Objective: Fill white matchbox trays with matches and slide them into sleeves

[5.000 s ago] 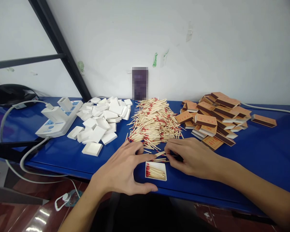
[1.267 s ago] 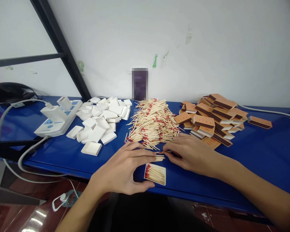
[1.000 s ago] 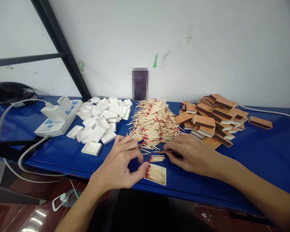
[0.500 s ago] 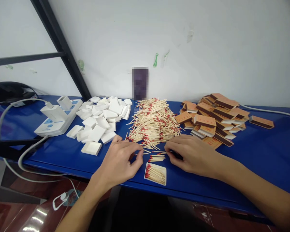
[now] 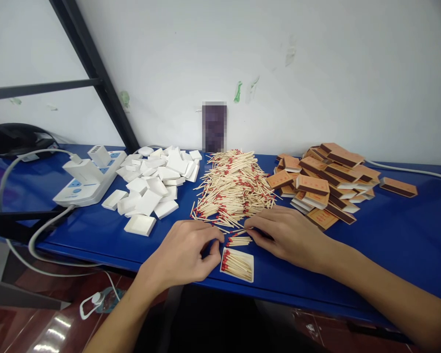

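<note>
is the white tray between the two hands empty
No, red-headed matches lie inside the white tray.

- A white wall [image 5: 334, 73] rises directly ahead of me, scuffed in places, with a small green smear [image 5: 237, 91] near the middle.
- On my left, a black metal post [image 5: 85, 49] slants across the wall, joined by a crossbar [image 5: 40, 89].
- I sit at a glossy blue tabletop [image 5: 400, 235] that runs along the wall.
- Below its edge I see dark red floor tiles [image 5: 22, 328], with bright streaks of reflected light [image 5: 62, 321] at lower left.
</note>
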`<action>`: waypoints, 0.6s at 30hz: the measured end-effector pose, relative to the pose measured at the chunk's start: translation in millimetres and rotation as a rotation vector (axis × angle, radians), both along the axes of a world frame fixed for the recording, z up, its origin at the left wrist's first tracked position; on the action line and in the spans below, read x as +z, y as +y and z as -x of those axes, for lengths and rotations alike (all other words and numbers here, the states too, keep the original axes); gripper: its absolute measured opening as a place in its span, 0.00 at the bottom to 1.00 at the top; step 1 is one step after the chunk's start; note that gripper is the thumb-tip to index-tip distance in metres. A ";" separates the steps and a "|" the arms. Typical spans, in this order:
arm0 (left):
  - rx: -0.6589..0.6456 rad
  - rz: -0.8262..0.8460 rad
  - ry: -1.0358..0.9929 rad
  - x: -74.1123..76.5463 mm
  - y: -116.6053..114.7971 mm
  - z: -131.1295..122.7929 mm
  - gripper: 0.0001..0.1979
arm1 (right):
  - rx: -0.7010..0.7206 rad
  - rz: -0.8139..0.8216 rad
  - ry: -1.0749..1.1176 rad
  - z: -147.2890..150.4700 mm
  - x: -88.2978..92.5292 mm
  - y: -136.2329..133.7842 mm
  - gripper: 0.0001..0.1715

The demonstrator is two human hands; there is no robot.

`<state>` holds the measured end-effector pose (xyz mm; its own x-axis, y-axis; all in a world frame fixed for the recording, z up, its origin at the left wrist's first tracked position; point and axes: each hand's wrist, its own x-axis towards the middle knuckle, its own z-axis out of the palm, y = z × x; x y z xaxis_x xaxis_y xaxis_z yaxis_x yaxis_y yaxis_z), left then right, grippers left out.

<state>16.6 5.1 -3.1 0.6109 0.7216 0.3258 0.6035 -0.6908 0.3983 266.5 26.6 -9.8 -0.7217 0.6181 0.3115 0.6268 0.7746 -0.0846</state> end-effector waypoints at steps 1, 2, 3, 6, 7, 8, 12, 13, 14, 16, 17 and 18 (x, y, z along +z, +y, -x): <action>-0.016 -0.005 -0.010 0.6 -0.7 0.5 0.10 | 0.001 0.004 0.001 0.2 0.0 0.4 0.08; -0.033 -0.011 -0.020 1.3 -1.5 0.9 0.10 | 0.002 0.007 0.001 0.4 -0.1 0.8 0.08; -0.048 -0.015 -0.026 2.0 -2.4 1.1 0.09 | 0.004 0.009 -0.001 0.5 0.0 1.1 0.09; -0.078 -0.007 -0.017 4.0 -5.0 1.0 0.08 | 0.007 0.011 -0.005 0.6 0.3 1.4 0.08; -0.083 -0.001 -0.010 4.3 -5.5 0.7 0.09 | 0.008 0.011 -0.005 0.6 0.4 1.2 0.08; -0.088 0.006 -0.004 4.5 -5.9 0.5 0.09 | 0.009 0.010 -0.005 0.6 0.6 1.0 0.08; -0.091 0.024 0.016 4.2 -5.8 -0.2 0.10 | 0.010 0.003 0.000 0.7 0.6 0.1 0.08; -0.089 0.026 0.021 4.0 -5.6 -0.2 0.09 | 0.011 0.004 0.002 0.7 0.6 -0.2 0.08; -0.089 0.027 0.026 3.9 -5.4 -0.1 0.08 | 0.011 0.006 0.004 0.8 0.5 -0.4 0.08; -0.091 0.029 0.035 3.6 -4.7 0.2 0.08 | 0.013 0.014 0.008 0.9 0.5 -1.0 0.08; -0.090 0.026 0.036 3.4 -4.2 0.3 0.08 | 0.014 0.018 0.011 0.9 0.5 -1.3 0.08; -0.084 0.020 0.036 3.1 -3.4 0.3 0.08 | 0.015 0.022 0.011 0.9 0.4 -1.5 0.08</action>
<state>16.4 1.7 0.0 0.6805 0.6735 0.2886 0.5580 -0.7316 0.3917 265.6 25.0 -9.4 -0.7276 0.6139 0.3062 0.6141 0.7818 -0.1083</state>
